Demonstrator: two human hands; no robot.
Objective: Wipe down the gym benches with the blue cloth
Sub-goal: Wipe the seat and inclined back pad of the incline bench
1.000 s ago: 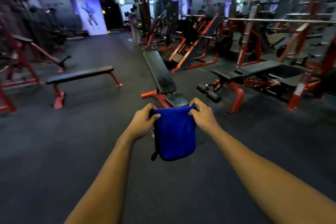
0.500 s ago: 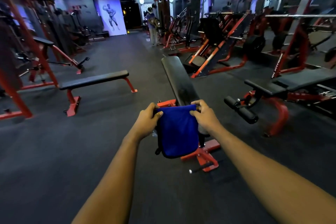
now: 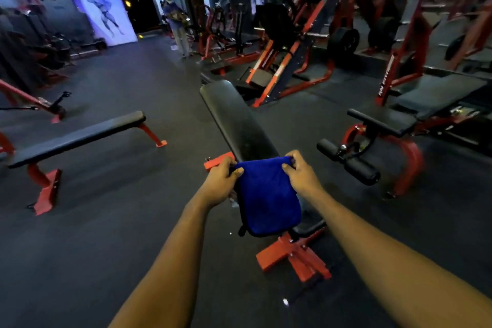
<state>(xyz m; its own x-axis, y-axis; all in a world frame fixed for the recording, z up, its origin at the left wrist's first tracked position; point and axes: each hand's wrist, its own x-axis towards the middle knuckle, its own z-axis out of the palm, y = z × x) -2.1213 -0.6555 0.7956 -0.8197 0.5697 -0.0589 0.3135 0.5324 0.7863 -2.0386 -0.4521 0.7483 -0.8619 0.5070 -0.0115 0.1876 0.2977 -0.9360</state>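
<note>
Head view: the floor (image 3: 111,221) carries three benches. The centre bench (image 3: 239,125) lies at 12 o'clock from the person, with its long back pad (image 3: 229,109) running away and its short seat pad (image 3: 310,224) nearest, over a red base (image 3: 295,255). The flat bench (image 3: 77,138) stands well apart at 9 o'clock. The third bench (image 3: 426,104), with foam rollers (image 3: 351,165) at its near end, stands at 2 o'clock. The cloth (image 3: 269,197) hangs folded in front of the centre bench and covers the joint between the two pads. Whether it touches either pad cannot be told. The left hand (image 3: 221,181) grips the cloth's top corner at its 10 o'clock. The right hand (image 3: 300,176) grips the top corner at its 2 o'clock. Both hands are closed on the hem and the cloth is spread flat between them. The step in hand appears to be the approach to the first wipe, so little of the task is likely done. Lower the cloth flat onto the back pad, not bunched. Transfer it to one palm and press with spread fingers. Start at the far end at 12 o'clock and draw straight, overlapping passes toward 6 o'clock. Cover both long edges of the pad, then the seat pad. Keep the loose lower fold off the base and the floor, as it may pick up grit. Proceed to the benches at 9 and 2 o'clock next.
</note>
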